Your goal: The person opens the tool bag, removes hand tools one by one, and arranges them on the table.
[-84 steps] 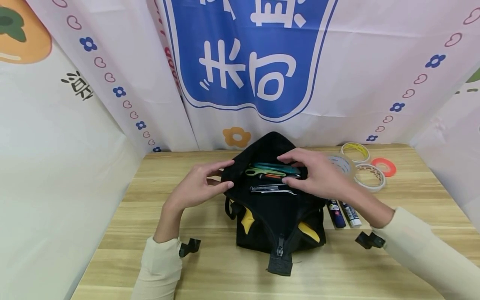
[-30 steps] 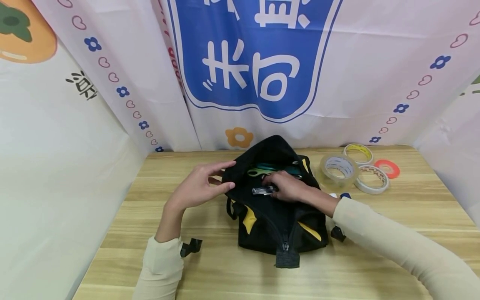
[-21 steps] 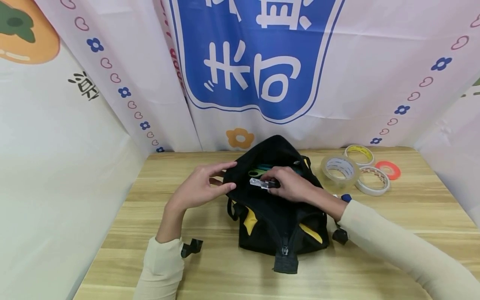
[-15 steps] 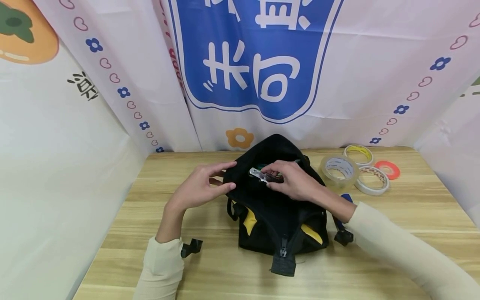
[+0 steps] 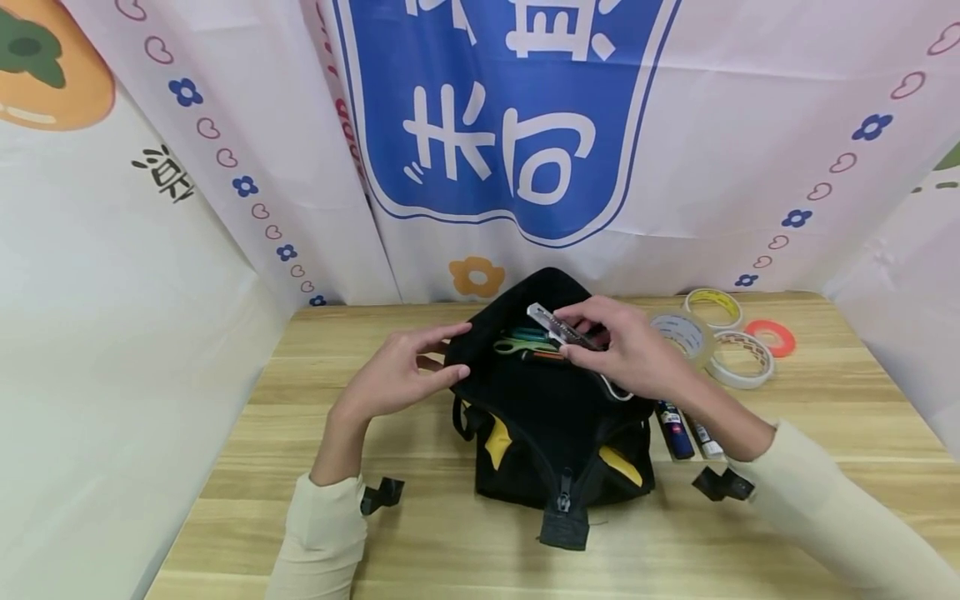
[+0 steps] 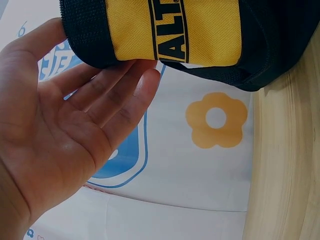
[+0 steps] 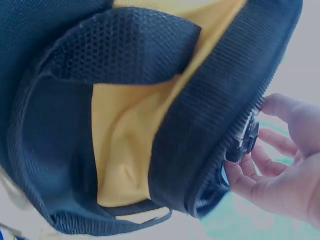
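A black and yellow tool bag (image 5: 525, 417) stands unzipped on the table. My left hand (image 5: 405, 371) holds the left edge of its mouth, thumb and index finger at the rim; in the left wrist view its other fingers reach to the bag's yellow lettered side. My right hand (image 5: 626, 346) pinches a utility knife (image 5: 562, 325) above the mouth, its pale tip pointing up and left. In the right wrist view the bag's rim partly hides the knife (image 7: 247, 137). Inside the bag lie green-handled scissors (image 5: 517, 346), a teal item (image 5: 528, 333) and an orange-and-black item (image 5: 542, 356).
Right of the bag are a clear tape roll (image 5: 684, 333), a yellow-cored roll (image 5: 712, 308), a white roll (image 5: 741, 360) and a red roll (image 5: 771, 337). A blue glue stick (image 5: 677, 431) and a white one (image 5: 707, 439) lie nearer. A printed curtain (image 5: 720, 167) backs the table.
My right hand has gone down into the bag, taken hold of the utility knife and lifted it up and right over the mouth. The left hand stays at the rim.
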The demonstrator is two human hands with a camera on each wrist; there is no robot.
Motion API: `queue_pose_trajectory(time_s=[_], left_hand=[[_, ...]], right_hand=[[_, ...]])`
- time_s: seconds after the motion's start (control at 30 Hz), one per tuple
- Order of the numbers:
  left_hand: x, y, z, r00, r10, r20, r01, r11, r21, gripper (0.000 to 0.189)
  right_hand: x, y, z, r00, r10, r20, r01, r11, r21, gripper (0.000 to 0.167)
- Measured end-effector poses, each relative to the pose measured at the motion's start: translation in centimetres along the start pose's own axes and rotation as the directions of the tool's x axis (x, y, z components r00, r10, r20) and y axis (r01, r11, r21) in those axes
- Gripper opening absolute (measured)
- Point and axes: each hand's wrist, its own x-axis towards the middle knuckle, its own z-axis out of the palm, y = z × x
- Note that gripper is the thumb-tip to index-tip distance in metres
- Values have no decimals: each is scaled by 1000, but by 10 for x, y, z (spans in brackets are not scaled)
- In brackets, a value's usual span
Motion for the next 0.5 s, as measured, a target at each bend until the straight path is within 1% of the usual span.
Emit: queue_pose_trajectory(time_s=[0.13,0.3,0.4,0.5], left_hand=[[0,-1,0,1000,10,-3,-10,1000,8,57],[1,-2,1,1000,15,-6,-15,1000,10,56],[0,-1,1,1000,17,-7,-17,1000,8,56],[-1,-1,1,1000,18,-6,-18,1000,5,56]], right_hand=[[-8,6,-10,999,32,-29,-32,999,2,39],[-18,14,-21,995,65,-78,-69,996,-52,38],[-24,18,-25,993,80,-85,-85,995,-60,38],[-30,24,-30,992,93,-86,-97,995,-39,38]])
